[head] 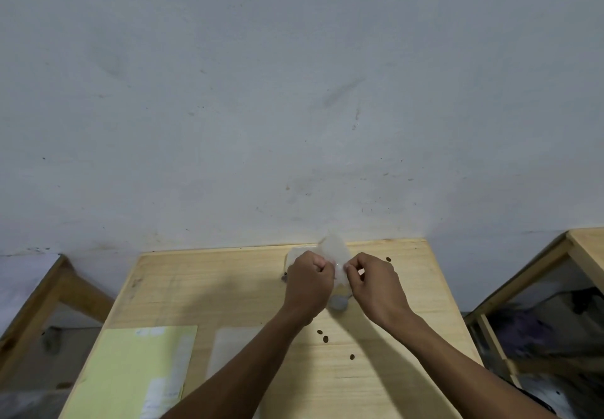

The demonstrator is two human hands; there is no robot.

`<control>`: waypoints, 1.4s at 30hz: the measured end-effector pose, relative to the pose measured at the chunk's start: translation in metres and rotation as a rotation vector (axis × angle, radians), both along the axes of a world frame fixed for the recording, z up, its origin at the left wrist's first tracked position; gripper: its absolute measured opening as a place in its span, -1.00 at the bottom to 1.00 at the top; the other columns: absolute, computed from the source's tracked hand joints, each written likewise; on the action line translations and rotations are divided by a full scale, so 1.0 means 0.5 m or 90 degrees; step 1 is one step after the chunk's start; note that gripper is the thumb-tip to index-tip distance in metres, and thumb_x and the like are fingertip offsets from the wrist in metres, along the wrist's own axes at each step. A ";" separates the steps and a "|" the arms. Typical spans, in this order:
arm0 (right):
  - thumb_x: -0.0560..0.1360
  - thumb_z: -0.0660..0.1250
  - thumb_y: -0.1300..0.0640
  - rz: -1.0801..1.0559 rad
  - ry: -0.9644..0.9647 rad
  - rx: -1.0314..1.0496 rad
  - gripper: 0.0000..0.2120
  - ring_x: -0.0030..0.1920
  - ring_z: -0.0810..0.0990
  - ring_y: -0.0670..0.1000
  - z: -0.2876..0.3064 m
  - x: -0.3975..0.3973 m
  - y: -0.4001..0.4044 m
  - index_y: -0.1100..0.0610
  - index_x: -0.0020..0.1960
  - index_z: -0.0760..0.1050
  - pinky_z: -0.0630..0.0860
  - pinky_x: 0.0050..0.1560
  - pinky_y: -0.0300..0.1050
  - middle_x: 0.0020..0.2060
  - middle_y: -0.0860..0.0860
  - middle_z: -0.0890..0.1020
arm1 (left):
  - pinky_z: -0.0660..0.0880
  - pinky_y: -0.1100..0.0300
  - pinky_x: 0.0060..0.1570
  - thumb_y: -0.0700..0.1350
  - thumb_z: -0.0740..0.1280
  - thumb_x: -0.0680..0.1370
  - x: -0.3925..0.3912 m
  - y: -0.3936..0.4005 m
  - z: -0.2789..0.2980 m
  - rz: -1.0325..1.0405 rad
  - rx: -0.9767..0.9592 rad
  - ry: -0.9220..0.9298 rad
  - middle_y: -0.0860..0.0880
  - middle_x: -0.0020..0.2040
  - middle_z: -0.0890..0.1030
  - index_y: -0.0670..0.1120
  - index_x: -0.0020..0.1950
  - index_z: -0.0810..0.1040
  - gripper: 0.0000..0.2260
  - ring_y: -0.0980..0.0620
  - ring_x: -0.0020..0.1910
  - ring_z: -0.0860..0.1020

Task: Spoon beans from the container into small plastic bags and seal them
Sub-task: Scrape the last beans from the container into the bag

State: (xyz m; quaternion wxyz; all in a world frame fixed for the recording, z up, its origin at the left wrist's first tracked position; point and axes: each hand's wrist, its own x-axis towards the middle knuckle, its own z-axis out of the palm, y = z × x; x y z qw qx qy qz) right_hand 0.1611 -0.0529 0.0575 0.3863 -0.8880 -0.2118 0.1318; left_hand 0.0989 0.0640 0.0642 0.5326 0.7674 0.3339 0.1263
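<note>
Forearms enter from the bottom edge and meet over the far half of the wooden table (228,288). Left hand (307,283) and right hand (372,283) both have fingers curled, each pinching one side of a small plastic bag (336,255) held up between them, above the table surface and near the wall (294,92).

Bag: clear, thin film, upper part flared loose above the fingers. Lower part hangs between the wrists, with something greyish at the bottom (contents blurred; cannot confirm beans inside).

Loose beans (325,338) lie scattered on the table, below the hands and one beside the right hand. Bean container not identifiable; a pale object behind the left hand is mostly hidden. Flat clear sheets (228,346), possibly spare bags, lie near the left forearm, with a yellow-green folder (130,373) at the near left corner.

Step, as judged: closing or tying off the bag mouth.

Handling notes: bag is light, limp and likely slippery, with no stiffness of its own, so the load sags to the bottom. Best held at the neck just above the contents, pinched from both sides. Film probably tears or slips if pulled hard; a loose grip risks more spilled beans.
</note>
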 end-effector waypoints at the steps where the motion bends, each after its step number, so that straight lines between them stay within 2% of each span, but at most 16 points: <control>1: 0.58 0.23 0.06 0.011 -0.022 -0.018 -0.82 -0.21 0.62 -0.01 0.000 0.001 -0.001 0.03 -0.16 0.54 0.49 0.07 0.00 -0.22 -0.12 0.65 | 0.61 0.01 -0.14 -0.16 0.35 0.53 -0.002 0.000 0.006 -0.018 0.035 0.003 -0.07 -0.25 0.63 -0.12 -0.26 0.49 -0.83 -0.04 -0.24 0.63; 3: 0.59 0.21 0.07 -0.003 -0.067 -0.028 -0.82 -0.22 0.60 0.00 0.007 0.011 -0.006 0.05 -0.14 0.51 0.49 -0.03 -0.03 -0.21 -0.09 0.65 | 0.47 0.18 -0.24 -0.20 0.33 0.54 -0.004 0.006 0.013 -0.035 0.117 0.006 -0.01 -0.29 0.56 -0.12 -0.27 0.46 -0.81 0.04 -0.29 0.54; 6: 0.59 0.21 0.07 -0.028 -0.066 0.002 -0.82 -0.33 0.62 0.01 0.023 0.041 -0.023 0.05 -0.17 0.47 0.56 -0.17 0.02 -0.26 -0.07 0.63 | 0.43 0.19 -0.18 -0.18 0.32 0.52 -0.017 0.014 0.011 -0.087 0.172 0.044 0.09 -0.26 0.51 -0.05 -0.27 0.44 -0.82 0.03 -0.18 0.56; 8: 0.59 0.23 0.06 0.011 -0.027 0.005 -0.82 -0.38 0.63 -0.01 0.028 0.047 -0.027 0.05 -0.17 0.48 0.58 -0.18 0.03 -0.28 -0.06 0.64 | 0.42 0.21 -0.13 -0.17 0.35 0.50 -0.027 0.018 0.005 -0.101 0.166 0.054 0.10 -0.10 0.53 -0.06 -0.06 0.48 -0.93 0.06 -0.13 0.55; 9: 0.60 0.24 0.07 0.033 -0.014 0.012 -0.82 -0.41 0.63 -0.02 0.029 0.044 -0.026 0.06 -0.17 0.48 0.59 -0.18 0.04 -0.28 -0.05 0.64 | 0.42 0.26 -0.12 -0.18 0.36 0.49 -0.031 0.021 0.000 -0.106 0.157 0.034 0.09 0.06 0.53 -0.08 0.14 0.46 -0.76 0.07 -0.10 0.54; 11: 0.60 0.26 0.10 0.065 0.024 0.050 -0.82 -0.43 0.64 0.00 0.033 0.035 -0.025 0.09 -0.17 0.50 0.61 -0.21 0.06 -0.25 -0.03 0.65 | 0.40 0.40 0.09 -0.20 0.34 0.49 -0.039 0.034 -0.003 -0.167 0.163 -0.004 0.12 0.45 0.29 -0.09 0.46 0.26 -0.45 0.06 0.30 0.47; 13: 0.60 0.27 0.14 0.079 0.081 0.093 -0.82 -0.45 0.66 0.05 0.040 0.031 -0.025 0.14 -0.16 0.51 0.63 -0.27 0.03 -0.22 0.01 0.66 | 0.25 0.21 0.42 -0.16 0.27 0.51 -0.048 0.047 0.008 -0.256 0.231 -0.013 0.14 0.59 0.11 -0.01 0.50 0.24 -0.44 0.06 0.59 0.03; 14: 0.60 0.27 0.14 0.083 0.095 0.099 -0.83 -0.46 0.66 0.06 0.044 0.030 -0.024 0.15 -0.15 0.51 0.64 -0.28 0.02 -0.21 0.03 0.67 | 0.23 0.11 0.46 -0.13 0.23 0.50 -0.052 0.055 0.008 -0.286 0.257 -0.008 0.13 0.58 0.18 0.01 0.48 0.28 -0.48 0.07 0.60 -0.01; 17: 0.60 0.25 0.12 0.082 -0.002 0.072 -0.85 -0.44 0.62 0.01 0.038 0.022 -0.019 0.09 -0.13 0.50 0.60 -0.26 0.03 -0.26 -0.02 0.66 | 0.47 0.14 0.14 -0.08 0.25 0.49 -0.060 0.065 0.021 -0.290 0.281 0.070 0.09 0.36 0.50 0.06 0.33 0.41 -0.60 0.03 0.29 0.49; 20: 0.60 0.24 0.11 0.056 -0.225 0.004 -0.91 -0.35 0.54 0.03 0.019 0.002 -0.013 0.04 -0.06 0.49 0.51 -0.26 0.01 -0.29 -0.07 0.62 | 0.49 0.11 0.04 -0.01 0.25 0.50 -0.060 0.057 0.032 -0.271 0.241 0.136 0.10 0.22 0.57 0.08 0.27 0.42 -0.67 0.03 0.08 0.54; 22: 0.59 0.26 0.13 0.034 -0.253 0.026 -0.94 -0.35 0.52 0.05 0.015 -0.002 -0.009 0.05 -0.04 0.50 0.50 -0.28 0.00 -0.29 -0.07 0.61 | 0.47 0.11 0.02 0.00 0.24 0.50 -0.057 0.052 0.034 -0.252 0.245 0.137 0.13 0.18 0.56 0.11 0.26 0.42 -0.68 0.02 0.07 0.54; 25: 0.58 0.28 0.16 -0.004 -0.180 0.098 -0.91 -0.39 0.56 -0.02 0.018 0.004 -0.007 0.04 -0.08 0.51 0.50 -0.28 -0.06 -0.30 -0.09 0.61 | 0.52 0.10 0.03 0.02 0.23 0.51 -0.064 0.050 0.021 -0.248 0.277 0.075 0.13 0.19 0.55 0.09 0.28 0.41 -0.67 0.02 0.07 0.56; 31: 0.57 0.25 0.22 -0.094 0.052 0.227 -0.85 -0.46 0.66 0.06 0.034 -0.006 -0.003 0.09 -0.16 0.51 0.62 -0.31 0.06 -0.24 -0.01 0.64 | 0.38 0.13 0.35 0.26 0.32 0.50 -0.088 0.037 -0.054 -0.274 0.345 -0.099 0.08 0.38 0.41 -0.02 0.43 0.31 -0.39 0.12 0.38 0.37; 35: 0.56 0.27 0.23 -0.109 0.092 0.254 -0.83 -0.45 0.65 0.13 0.025 -0.009 0.003 0.10 -0.19 0.52 0.64 -0.34 0.16 -0.23 0.05 0.65 | 0.45 0.01 0.28 0.23 0.43 0.37 -0.089 0.020 -0.095 -0.168 0.465 -0.129 0.00 0.32 0.47 -0.06 0.37 0.31 -0.31 -0.04 0.35 0.44; 38: 0.53 0.29 0.19 -0.098 0.082 0.235 -0.82 -0.32 0.67 0.13 0.020 -0.008 0.006 0.01 -0.22 0.52 0.65 -0.26 0.15 -0.24 0.00 0.65 | 0.40 0.07 0.29 0.18 0.42 0.41 -0.086 0.013 -0.100 -0.120 0.466 -0.131 0.02 0.33 0.45 -0.07 0.38 0.31 -0.35 -0.03 0.36 0.43; 42: 0.53 0.29 0.24 -0.086 0.102 0.251 -0.86 -0.44 0.64 0.14 0.038 -0.011 0.014 0.09 -0.18 0.54 0.64 -0.37 0.14 -0.22 0.07 0.62 | 0.46 0.07 0.25 0.14 0.46 0.42 -0.081 0.007 -0.105 -0.075 0.433 -0.125 -0.01 0.25 0.54 -0.05 0.37 0.30 -0.37 -0.03 0.29 0.51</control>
